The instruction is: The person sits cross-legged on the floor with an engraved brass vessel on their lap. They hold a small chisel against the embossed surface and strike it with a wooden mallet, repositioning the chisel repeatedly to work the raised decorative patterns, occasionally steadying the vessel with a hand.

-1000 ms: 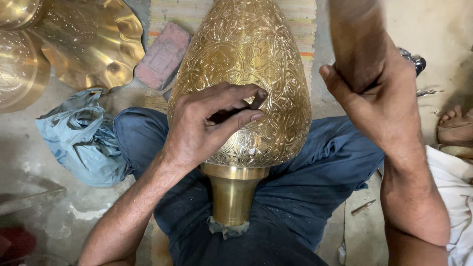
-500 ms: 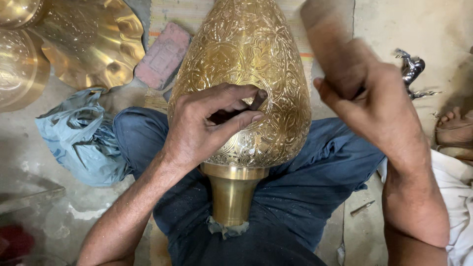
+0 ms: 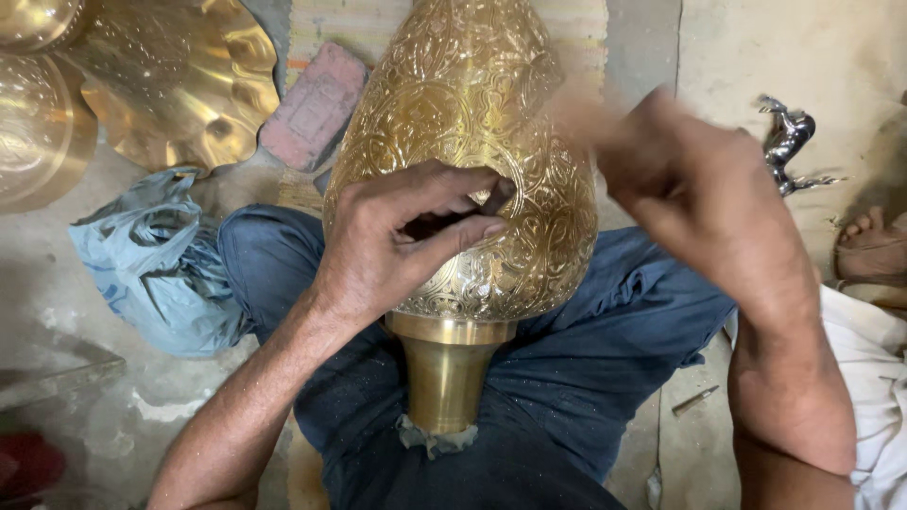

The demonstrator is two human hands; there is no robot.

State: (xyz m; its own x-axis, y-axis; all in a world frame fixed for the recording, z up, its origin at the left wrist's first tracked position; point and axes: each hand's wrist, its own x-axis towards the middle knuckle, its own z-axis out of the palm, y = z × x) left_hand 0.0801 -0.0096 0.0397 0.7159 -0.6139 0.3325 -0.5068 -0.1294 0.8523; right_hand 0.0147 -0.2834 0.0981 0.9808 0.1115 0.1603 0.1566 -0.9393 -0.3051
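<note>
A large engraved brass vase (image 3: 463,104) lies across my lap, its plain neck (image 3: 444,378) pointing toward me between my blue trouser legs. My left hand (image 3: 387,246) rests on the vase's belly and pinches a small dark chisel (image 3: 496,196) against the engraved surface. Blurred by motion, my right hand (image 3: 704,203) is over the vase's right side. It grips a wooden striking block (image 3: 572,109), which shows only as a smear just above and right of the chisel.
Scalloped brass dishes (image 3: 179,80) lie at the top left beside a reddish brick (image 3: 312,104). A crumpled blue plastic bag (image 3: 151,264) sits by my left knee. At the right are a silvery horse figurine (image 3: 786,137), another person's foot (image 3: 874,247) and a small punch (image 3: 694,401) on the floor.
My right hand has swung the wooden block down and leftward from high above the vase toward the chisel. The left hand and the vase have stayed still.
</note>
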